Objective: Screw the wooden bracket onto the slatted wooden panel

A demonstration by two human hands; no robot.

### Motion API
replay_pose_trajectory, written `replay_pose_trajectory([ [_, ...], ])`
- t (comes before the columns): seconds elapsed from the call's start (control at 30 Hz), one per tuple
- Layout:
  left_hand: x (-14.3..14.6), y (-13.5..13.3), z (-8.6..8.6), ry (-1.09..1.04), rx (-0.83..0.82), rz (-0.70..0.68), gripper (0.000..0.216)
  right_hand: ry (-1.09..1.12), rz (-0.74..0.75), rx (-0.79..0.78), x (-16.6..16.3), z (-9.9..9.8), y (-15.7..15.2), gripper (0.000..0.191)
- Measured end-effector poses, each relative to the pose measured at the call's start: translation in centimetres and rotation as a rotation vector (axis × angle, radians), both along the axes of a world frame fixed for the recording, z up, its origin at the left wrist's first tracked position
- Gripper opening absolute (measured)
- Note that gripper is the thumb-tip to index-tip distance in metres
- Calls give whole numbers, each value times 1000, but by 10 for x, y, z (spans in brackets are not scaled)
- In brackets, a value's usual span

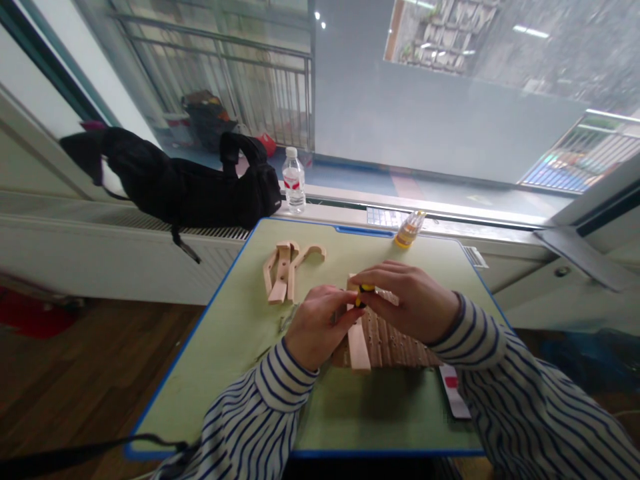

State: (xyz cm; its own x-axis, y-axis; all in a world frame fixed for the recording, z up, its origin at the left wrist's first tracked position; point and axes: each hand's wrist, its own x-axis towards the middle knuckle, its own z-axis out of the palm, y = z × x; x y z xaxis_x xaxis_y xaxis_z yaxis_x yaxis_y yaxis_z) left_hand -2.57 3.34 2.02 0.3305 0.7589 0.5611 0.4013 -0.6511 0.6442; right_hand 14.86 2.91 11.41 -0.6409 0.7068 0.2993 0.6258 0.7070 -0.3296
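Note:
My right hand [405, 300] is closed over the top of a small yellow-and-black screwdriver [367, 288], seen only in part between the fingers. My left hand [323, 320] comes in from the other side, its thumb and forefinger pinched around the screwdriver's lower end. Beneath both hands lies a flat, light wooden strip [359, 350] on a brown ridged, cardboard-like board [395, 340] dotted with small holes. The screwdriver's tip and any screw under it are hidden by my fingers. Several curved wooden pieces with drilled holes [283, 273] lie together beyond my left hand.
The blue-edged table [215, 373] stands against a window sill. A bottle with yellow liquid [410, 230] is at its far right, a white-and-red flat object [454, 393] by my right sleeve. On the sill are a water bottle [294, 183] and a black bag [200, 190].

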Motion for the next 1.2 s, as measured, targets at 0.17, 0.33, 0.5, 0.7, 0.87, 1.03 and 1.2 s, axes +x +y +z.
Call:
replay_pose_trajectory([
  [0.17, -1, 0, 0, 22, -11, -56, 15, -29, -35, -1, 0, -1, 1, 26],
  [0.33, -3, 2, 1, 17, -39, -128, 18, -52, -74, 7, -1, 0, 1, 27],
  [0.5, -3, 3, 2, 21, -61, -169, 19, -74, -95, 9, -2, 0, 1, 25],
  [0.7, -2, 3, 6, 30, -95, -195, 19, -29, -128, 45, -1, -4, -1, 25],
  [0.87, 2, -1, 6, -18, -51, -110, 19, 5, -122, 51, -2, -7, -1, 27],
  [1.03, 5, -4, 6, -26, 33, 44, 17, 7, -131, 42, -4, -6, 1, 27],
  [1.2, 2, -4, 2, -24, 53, 92, 16, -32, -52, -3, -4, 0, 0, 34],
])
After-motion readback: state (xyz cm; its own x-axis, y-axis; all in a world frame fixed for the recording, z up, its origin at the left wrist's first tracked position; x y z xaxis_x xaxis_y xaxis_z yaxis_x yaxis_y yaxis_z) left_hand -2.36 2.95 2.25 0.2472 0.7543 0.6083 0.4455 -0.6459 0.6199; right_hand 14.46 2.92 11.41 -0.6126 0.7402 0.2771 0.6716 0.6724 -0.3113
